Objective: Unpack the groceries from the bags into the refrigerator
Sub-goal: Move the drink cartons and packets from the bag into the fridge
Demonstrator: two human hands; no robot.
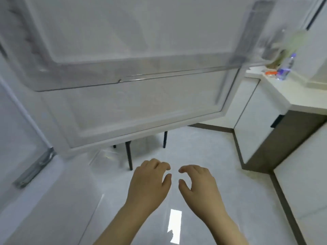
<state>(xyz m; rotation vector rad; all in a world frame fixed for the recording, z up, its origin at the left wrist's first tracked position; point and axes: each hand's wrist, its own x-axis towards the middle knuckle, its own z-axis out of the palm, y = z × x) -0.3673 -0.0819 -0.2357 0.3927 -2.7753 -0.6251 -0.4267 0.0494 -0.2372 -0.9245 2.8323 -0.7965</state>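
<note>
The open refrigerator door (141, 106) fills the upper part of the view, its inner side facing me, with a clear door shelf (134, 71) that holds nothing I can see. Below it, over the floor, my left hand (150, 183) and my right hand (198, 186) hang side by side with loosely curled fingers and hold nothing. On the counter at the right stand a water bottle (285, 68), an orange packet (270, 73) and a pale bag of greens (292, 43), all blurred.
A white counter (283, 96) with cabinet fronts runs along the right. Black furniture legs (129, 154) stand behind the door's lower edge. A metal hinge (35, 167) sits at the lower left by the refrigerator body. Glossy pale floor tiles (194, 142) lie below.
</note>
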